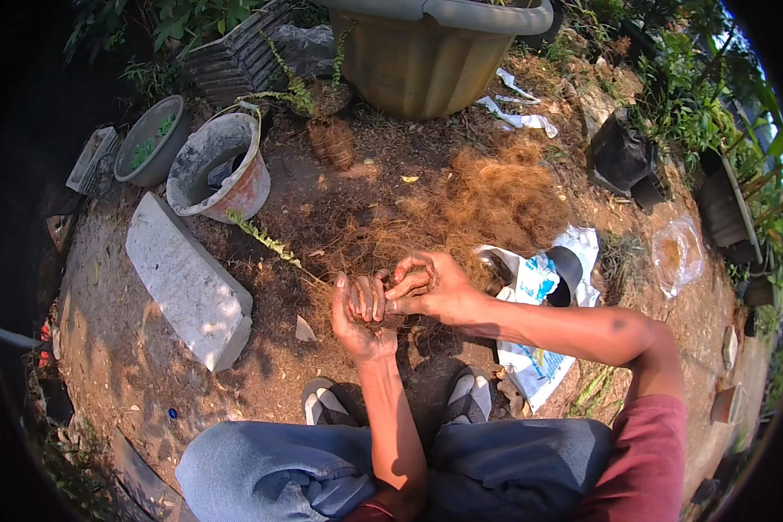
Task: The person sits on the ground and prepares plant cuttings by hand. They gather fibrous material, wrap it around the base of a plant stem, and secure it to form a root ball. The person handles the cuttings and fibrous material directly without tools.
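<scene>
My left hand (363, 316) is curled with the palm turned up, in front of my shins. A leafy plant cutting (265, 241) reaches out to the left, and its thin stem runs in behind the left fingers. My right hand (434, 290) meets the left one, its thumb and bent fingers against the left fingertips. Whatever lies between the two hands is mostly hidden by the fingers. Beneath and beyond them, loose brown coconut fibre (506, 192) is spread over the soil. A fibre-wrapped root ball (331, 143) with trailing leafy stems stands farther off.
Left lie a pale concrete slab (186, 280), a worn bucket (245, 189) and a grey basin (153, 140). A large planter (424, 62) stands ahead. Right are a white printed plastic bag (538, 375), a black pot (566, 274), a black grow bag (621, 153) and a clear plastic bag (677, 256).
</scene>
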`<state>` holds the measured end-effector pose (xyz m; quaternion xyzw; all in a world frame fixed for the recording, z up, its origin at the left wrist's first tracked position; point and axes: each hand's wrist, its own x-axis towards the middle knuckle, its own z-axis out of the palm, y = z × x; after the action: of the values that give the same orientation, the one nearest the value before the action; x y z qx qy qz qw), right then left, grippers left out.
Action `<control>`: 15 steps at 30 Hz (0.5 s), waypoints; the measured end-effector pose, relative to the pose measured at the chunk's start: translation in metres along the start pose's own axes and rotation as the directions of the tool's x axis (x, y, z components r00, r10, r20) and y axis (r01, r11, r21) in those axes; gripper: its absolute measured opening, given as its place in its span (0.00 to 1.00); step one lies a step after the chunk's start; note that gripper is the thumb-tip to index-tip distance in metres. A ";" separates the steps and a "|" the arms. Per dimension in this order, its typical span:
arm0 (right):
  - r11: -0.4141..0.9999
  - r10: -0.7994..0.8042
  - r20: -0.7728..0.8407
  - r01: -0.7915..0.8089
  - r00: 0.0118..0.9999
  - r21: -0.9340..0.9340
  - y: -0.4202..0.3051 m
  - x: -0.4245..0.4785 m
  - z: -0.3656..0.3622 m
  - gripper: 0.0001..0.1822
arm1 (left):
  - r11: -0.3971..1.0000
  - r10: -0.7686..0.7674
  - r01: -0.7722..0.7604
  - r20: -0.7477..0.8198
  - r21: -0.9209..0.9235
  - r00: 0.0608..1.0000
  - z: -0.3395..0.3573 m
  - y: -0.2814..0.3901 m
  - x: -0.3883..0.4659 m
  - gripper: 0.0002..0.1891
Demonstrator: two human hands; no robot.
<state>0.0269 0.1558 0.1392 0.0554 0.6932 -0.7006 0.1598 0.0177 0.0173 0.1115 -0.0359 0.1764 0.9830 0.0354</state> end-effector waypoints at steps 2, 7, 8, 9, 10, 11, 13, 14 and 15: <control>1.000 -0.002 0.027 0.002 1.000 -0.012 0.000 0.003 0.000 0.23 | 0.999 0.030 -0.032 -0.078 -0.018 0.997 0.001 -0.003 0.002 0.22; 0.998 0.058 0.018 -0.059 0.998 0.036 -0.008 -0.001 0.001 0.26 | 0.999 -0.047 0.049 -0.167 0.009 0.985 0.017 0.001 0.000 0.19; 0.997 0.074 0.009 -0.074 0.997 0.031 -0.010 0.000 0.001 0.26 | 0.999 -0.039 0.041 -0.120 0.017 0.992 0.016 0.000 0.000 0.18; 0.996 0.089 -0.002 -0.089 0.996 0.022 -0.011 0.001 0.000 0.27 | 0.999 -0.032 0.033 -0.070 0.021 0.997 0.016 0.000 -0.001 0.18; 0.993 0.120 -0.001 -0.120 0.993 0.017 -0.013 0.001 -0.002 0.27 | 0.999 -0.025 0.025 -0.019 0.025 1.000 0.015 -0.001 -0.001 0.17; 0.989 0.150 0.000 -0.150 0.989 0.012 -0.015 0.001 -0.005 0.27 | 1.000 -0.019 0.019 0.001 0.017 1.000 0.008 -0.006 -0.002 0.16; 0.979 0.204 -0.001 -0.204 0.979 0.000 -0.024 0.003 -0.004 0.26 | 1.000 0.008 -0.009 0.038 0.013 0.999 -0.002 -0.010 -0.001 0.15; 0.973 0.230 -0.012 -0.230 0.973 -0.009 -0.028 0.002 -0.004 0.26 | 0.998 0.004 -0.006 0.027 0.063 1.000 -0.007 -0.011 -0.001 0.17; 0.966 0.259 -0.032 -0.259 0.965 -0.016 -0.033 -0.001 -0.004 0.26 | 0.999 -0.010 0.009 0.016 0.039 1.000 -0.005 -0.011 -0.001 0.18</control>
<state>0.0175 0.1599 0.1713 0.1544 0.6892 -0.6660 0.2402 0.0195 0.0263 0.1031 -0.0283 0.1950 0.9795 0.0422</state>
